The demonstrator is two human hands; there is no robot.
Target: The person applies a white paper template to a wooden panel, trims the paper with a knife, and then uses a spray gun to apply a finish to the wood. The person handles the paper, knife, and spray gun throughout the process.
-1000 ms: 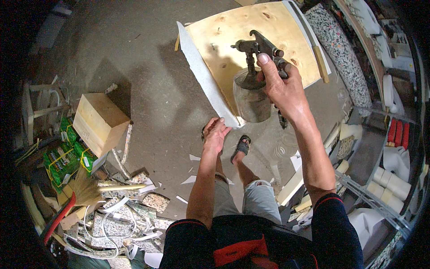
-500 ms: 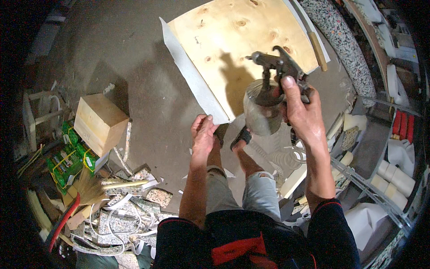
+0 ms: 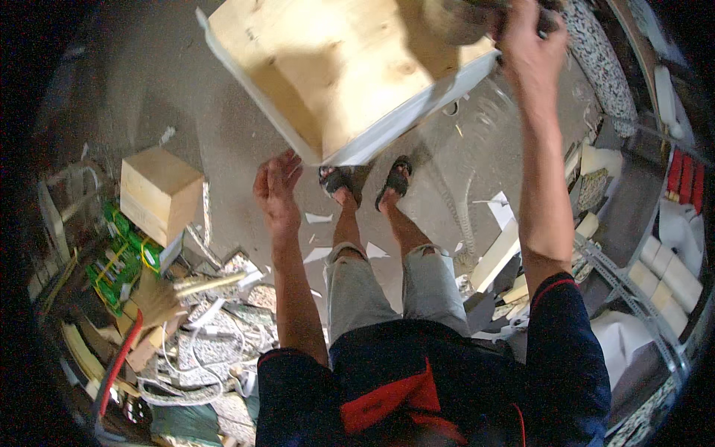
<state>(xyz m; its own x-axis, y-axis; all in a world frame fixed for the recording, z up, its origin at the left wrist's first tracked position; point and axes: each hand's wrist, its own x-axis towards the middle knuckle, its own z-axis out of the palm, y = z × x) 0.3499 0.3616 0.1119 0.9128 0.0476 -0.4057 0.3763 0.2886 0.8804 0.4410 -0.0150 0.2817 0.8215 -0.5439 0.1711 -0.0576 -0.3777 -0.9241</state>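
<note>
Plywood panel [image 3: 320, 78], pale and knotted, spans the upper middle of the view, its nearest corner pointing down toward the person's sandals [image 3: 337, 179]. A whitish strip [image 3: 249, 93] runs along the panel's left edge, and a pale band [image 3: 421, 115] follows the lower right edge; dark shadows fall across the wood. The right hand [image 3: 532, 56] is raised by the panel's right corner, fingers grasping a spray gun, whose rounded cup [image 3: 456, 21] hangs over the panel while the rest is cut off by the upper rim. The left hand [image 3: 278, 195] is at the nearest corner, just to its left, with fingers loosely bent; blur leaves it impossible to tell whether they touch or pinch the strip. On the floor to the left sit a wooden block [image 3: 160, 195], green packages [image 3: 126, 253] and a broom [image 3: 154, 298] beside a heap of speckled foam offcuts [image 3: 205, 346]. To the right, a speckled roll [image 3: 599, 71] leans near red cylinders [image 3: 684, 179] and white rolls [image 3: 663, 287]
</note>
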